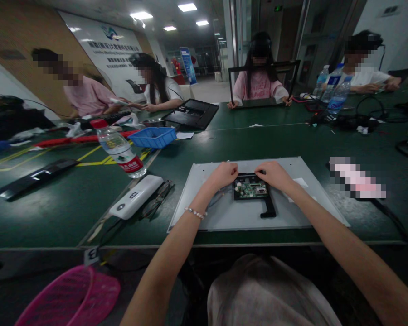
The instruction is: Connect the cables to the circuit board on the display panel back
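Note:
A green circuit board (253, 189) sits in a black plastic frame (268, 206) with a hooked lower arm, lying on a flat light-grey panel (204, 222). At the frame's upper left corner is my left hand (226, 175), its fingers curled together; what they hold, if anything, is hidden. My right hand (274, 174) is at the upper right corner, fingers pinched on the black frame's edge. Thin cables (219, 197) run over the panel, left of the board. White paper pieces (299, 182) lie to its right.
Left of the panel are a white power bank (136, 197), glasses (157, 199), a red-capped bottle (120, 151) and a blue tray (153, 136). A phone (357, 177) with a cable lies right. A pink basket (71, 296) stands below. Several people sit around the green table (231, 142).

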`<state>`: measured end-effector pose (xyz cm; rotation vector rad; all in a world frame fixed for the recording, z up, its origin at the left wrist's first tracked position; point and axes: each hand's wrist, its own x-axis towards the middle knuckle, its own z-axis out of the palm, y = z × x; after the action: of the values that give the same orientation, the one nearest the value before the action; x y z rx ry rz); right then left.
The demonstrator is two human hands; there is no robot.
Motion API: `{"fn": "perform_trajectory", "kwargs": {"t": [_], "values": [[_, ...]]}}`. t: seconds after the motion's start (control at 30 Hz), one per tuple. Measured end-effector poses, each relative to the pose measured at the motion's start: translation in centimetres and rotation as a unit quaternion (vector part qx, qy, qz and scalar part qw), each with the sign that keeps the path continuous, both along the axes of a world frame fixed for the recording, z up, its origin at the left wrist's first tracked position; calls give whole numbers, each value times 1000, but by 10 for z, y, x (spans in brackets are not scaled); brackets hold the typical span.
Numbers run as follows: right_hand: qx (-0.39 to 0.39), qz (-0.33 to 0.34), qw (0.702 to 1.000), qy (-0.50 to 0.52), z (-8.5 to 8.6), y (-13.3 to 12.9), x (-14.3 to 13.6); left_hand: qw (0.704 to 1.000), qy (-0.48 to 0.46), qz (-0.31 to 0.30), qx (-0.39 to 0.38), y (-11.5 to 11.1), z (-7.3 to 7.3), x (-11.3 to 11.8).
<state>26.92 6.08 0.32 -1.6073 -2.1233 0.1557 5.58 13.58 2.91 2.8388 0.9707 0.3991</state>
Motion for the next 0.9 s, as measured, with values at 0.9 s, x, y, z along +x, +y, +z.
{"fn": "perform_trajectory", "kwargs": {"t": [0.9], "values": [[27, -44, 997, 65, 25, -11, 8, 1000, 25, 5, 13, -2, 0, -1]]}}
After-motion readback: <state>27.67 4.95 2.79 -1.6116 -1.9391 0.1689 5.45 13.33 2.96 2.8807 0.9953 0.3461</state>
